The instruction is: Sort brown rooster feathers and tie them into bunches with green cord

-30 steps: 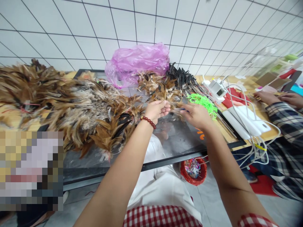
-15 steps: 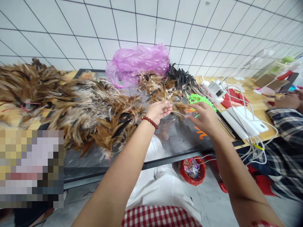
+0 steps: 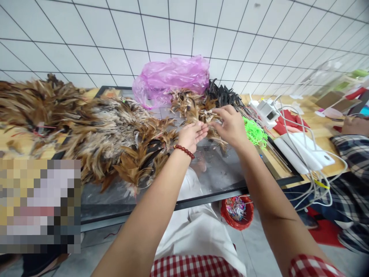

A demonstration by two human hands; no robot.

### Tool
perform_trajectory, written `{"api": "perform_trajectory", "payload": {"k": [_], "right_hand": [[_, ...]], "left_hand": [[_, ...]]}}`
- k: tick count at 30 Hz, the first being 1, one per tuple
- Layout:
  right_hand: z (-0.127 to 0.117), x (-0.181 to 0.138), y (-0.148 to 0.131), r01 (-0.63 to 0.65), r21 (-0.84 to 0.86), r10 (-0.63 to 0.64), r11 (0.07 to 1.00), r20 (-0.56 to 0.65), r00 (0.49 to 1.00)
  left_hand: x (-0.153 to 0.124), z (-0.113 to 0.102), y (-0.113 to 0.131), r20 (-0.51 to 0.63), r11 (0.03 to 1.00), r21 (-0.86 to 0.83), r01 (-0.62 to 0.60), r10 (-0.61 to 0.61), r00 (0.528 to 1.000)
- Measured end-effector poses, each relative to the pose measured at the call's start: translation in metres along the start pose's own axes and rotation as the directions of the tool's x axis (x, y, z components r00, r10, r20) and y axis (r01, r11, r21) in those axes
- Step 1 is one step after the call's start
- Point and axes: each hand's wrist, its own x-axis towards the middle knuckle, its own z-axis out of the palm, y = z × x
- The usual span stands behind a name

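Observation:
Brown feathers (image 3: 132, 161) lie heaped on the dark, black-edged board to the left of my hands. A smaller brown feather pile (image 3: 184, 104) sits just beyond them. My left hand (image 3: 191, 134), with a dark red bead bracelet (image 3: 183, 151) on its wrist, is palm up with fingertips pinched together; whatever is between them is too small to make out. Close on its right, my right hand (image 3: 230, 125) has its thumb near the left fingertips and its forefinger stretched over the feathers, with a gap between. Some loose brown feathers (image 3: 217, 140) show below the hands.
Behind stand a pink plastic bag (image 3: 173, 77) and black feathers (image 3: 223, 94). Green cord (image 3: 255, 132), white chargers (image 3: 266, 111) and cables lie to the right. A red bin (image 3: 238, 215) is below the board edge. A co-worker's plaid sleeve (image 3: 350, 152) shows at far right.
My right hand has moved left and away from me, from beside the green cord to the feathers by my left hand. My left hand stays pinched in nearly the same place.

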Motion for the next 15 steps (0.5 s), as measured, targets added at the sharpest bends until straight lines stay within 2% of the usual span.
{"api": "perform_trajectory", "payload": {"k": [2,6,9,11,13,14,15], "right_hand": [[0.003,-0.003,0.011,-0.071,0.059,0.067,0.996,0.058,0.996],[0.006,-0.016,0.022,-0.148,0.061,0.122,0.987,0.307,0.944],[0.006,-0.022,0.020,-0.181,-0.026,0.178,0.983,0.354,0.918],[0.006,-0.022,0.020,-0.185,-0.009,0.176,0.983,0.367,0.913],[0.007,-0.020,0.021,-0.256,0.151,0.189,0.955,0.356,0.915],[0.008,-0.019,0.023,-0.328,0.279,0.225,0.903,0.343,0.912],[0.008,-0.017,0.024,-0.408,0.421,0.277,0.810,0.338,0.899]], "left_hand": [[0.000,0.000,0.002,-0.046,1.000,-0.010,-0.011,0.011,0.999],[0.000,0.000,0.004,-0.078,0.999,-0.012,-0.032,0.031,0.997],[0.002,-0.002,0.003,-0.076,1.000,-0.020,-0.023,0.021,0.997],[0.003,-0.003,0.002,-0.075,1.000,-0.028,-0.002,0.000,0.997],[0.004,-0.004,0.001,-0.071,0.999,-0.029,0.018,-0.020,0.997],[0.004,-0.004,0.001,-0.066,0.999,-0.024,0.025,-0.027,0.997],[0.004,-0.004,0.001,-0.059,0.999,-0.015,0.033,-0.034,0.998]]}}
